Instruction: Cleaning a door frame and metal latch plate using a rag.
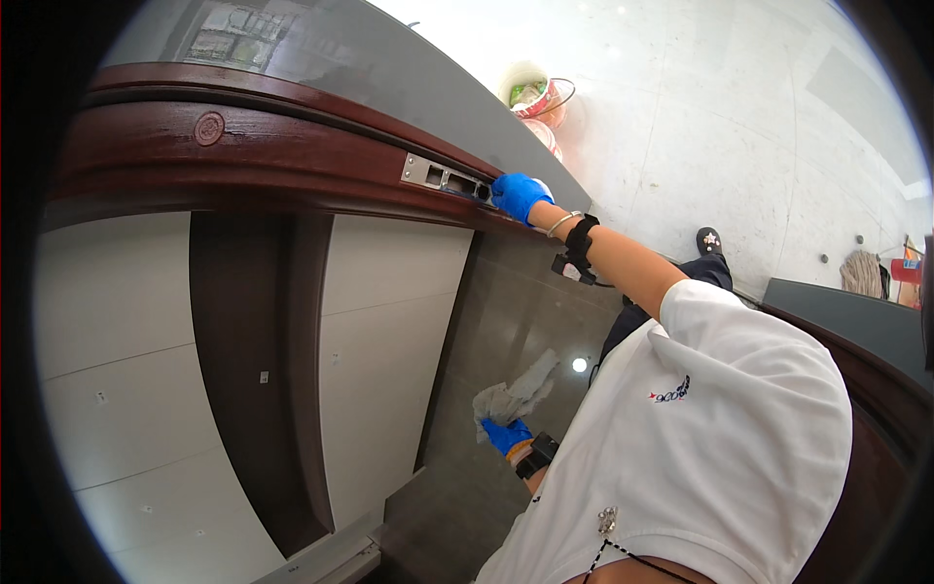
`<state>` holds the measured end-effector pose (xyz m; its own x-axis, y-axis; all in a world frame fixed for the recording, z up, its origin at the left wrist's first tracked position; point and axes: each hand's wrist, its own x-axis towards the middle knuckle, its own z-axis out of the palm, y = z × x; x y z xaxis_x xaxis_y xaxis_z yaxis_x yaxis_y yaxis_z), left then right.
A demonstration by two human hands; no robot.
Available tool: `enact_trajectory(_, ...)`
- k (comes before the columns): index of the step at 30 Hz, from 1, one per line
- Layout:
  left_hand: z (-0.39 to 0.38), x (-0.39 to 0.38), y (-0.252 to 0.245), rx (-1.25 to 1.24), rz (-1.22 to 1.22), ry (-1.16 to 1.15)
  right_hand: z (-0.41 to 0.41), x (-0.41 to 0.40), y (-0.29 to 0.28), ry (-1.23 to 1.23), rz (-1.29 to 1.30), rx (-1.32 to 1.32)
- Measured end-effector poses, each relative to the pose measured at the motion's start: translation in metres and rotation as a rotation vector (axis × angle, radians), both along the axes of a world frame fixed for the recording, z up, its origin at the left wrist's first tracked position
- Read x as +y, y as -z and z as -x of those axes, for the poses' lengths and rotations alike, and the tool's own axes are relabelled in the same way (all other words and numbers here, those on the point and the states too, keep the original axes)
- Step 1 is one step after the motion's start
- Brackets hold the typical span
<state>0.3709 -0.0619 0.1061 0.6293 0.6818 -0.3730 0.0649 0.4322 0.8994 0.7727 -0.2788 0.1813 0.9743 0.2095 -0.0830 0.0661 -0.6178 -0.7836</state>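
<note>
My right hand, in a blue glove, has its fingers curled against a dark red wooden door frame part. Bits of a white cloth show at its edge; most of that is hidden. Beside the fingers, a metal lock plate with rectangular openings is set into the wood. Lower down, my left hand, also gloved in blue, grips a crumpled greyish-white cloth that hangs over the shiny grey floor. A round medallion marks the wood farther left.
A bucket with green and white items stands on the pale floor beyond a grey strip. At the far right are a mop head and a red container. Pale panels flank a dark band. One shoe shows.
</note>
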Motion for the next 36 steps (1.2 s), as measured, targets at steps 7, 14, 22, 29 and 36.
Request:
enact_trajectory(7, 0.002, -0.001, 0.001, -0.006, 0.056, -0.057, 0.002, -0.003, -0.004, 0.039, 0.121, 0.079)
enact_trajectory(14, -0.001, -0.009, 0.000, 0.027, 0.053, -0.102, 0.012, -0.019, -0.009, 0.024, 0.278, 0.026)
enact_trajectory(22, -0.023, -0.024, -0.019, 0.086, 0.015, -0.011, 0.047, -0.152, 0.058, 0.330, 0.006, 0.243)
enact_trajectory(29, -0.062, -0.035, -0.038, 0.047, 0.108, -0.107, 0.035, -0.090, 0.020, 0.205, -0.073, -0.158)
enact_trajectory(36, -0.045, -0.030, -0.041, 0.037, 0.031, -0.028, 0.027, -0.003, 0.017, 0.306, -0.208, -0.210)
